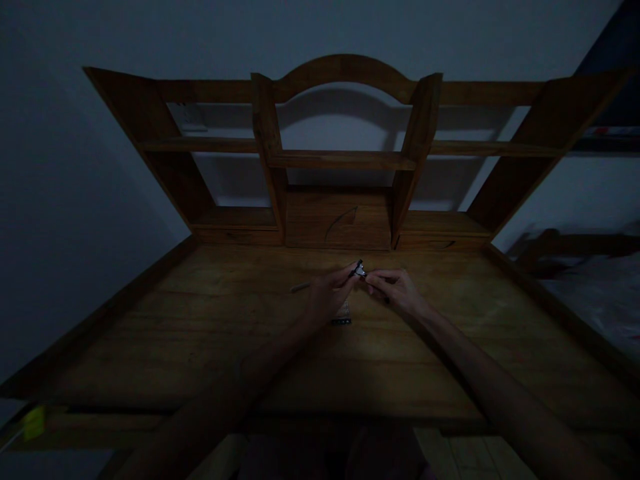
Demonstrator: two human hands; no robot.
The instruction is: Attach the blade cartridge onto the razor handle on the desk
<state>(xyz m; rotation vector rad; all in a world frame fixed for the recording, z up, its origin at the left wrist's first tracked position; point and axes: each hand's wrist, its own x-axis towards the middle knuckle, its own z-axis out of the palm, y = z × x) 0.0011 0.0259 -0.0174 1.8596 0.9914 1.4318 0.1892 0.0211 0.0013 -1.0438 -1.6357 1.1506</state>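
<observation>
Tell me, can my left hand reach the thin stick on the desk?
Probably yes: the stick lies close beside your left hand with nothing visibly between, though that hand holds a small shiny piece.

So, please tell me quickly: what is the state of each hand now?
Left hand: closed, holding a small black-and-silver piece.
Right hand: closed, pinched at the piece's right side; exact grip cannot be told.

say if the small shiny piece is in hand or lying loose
In hand: the left hand and right hand pinch the small shiny piece between them.
</observation>
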